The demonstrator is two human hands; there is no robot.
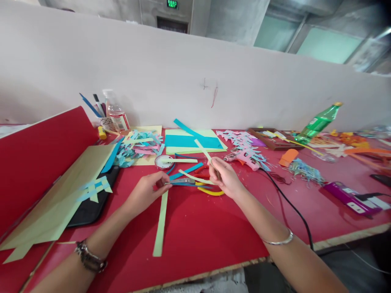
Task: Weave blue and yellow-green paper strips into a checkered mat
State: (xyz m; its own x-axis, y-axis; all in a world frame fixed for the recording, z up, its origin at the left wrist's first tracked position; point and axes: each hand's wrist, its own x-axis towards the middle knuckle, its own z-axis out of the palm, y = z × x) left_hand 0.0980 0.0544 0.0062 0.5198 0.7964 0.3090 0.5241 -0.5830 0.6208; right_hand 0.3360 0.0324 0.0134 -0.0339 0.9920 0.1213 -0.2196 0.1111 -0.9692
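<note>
I have a pale strip (201,147) in the right grip (225,177), pinched between thumb and fingers above the worktop (201,236), its free end pointing up and away to the left. My left grip (148,189) is narrow, thumb and fingertips close together by the metal end of a yellow-handled tool (187,180); I cannot tell whether it holds anything. A second strip (160,228) lies just below those fingers, running toward the near edge. Between the hands I see a blue strip (189,170), and just beyond them a small white dish (161,162). Farther back lies blue paper (191,141) over pale sheets. Left of that are a heap of scraps (139,148), a clear bottle (117,116) and, nearer, a woven piece (99,184). On the right I have a pink glue gun (248,159), a green bottle (319,123) and a purple power strip (350,197).
</note>
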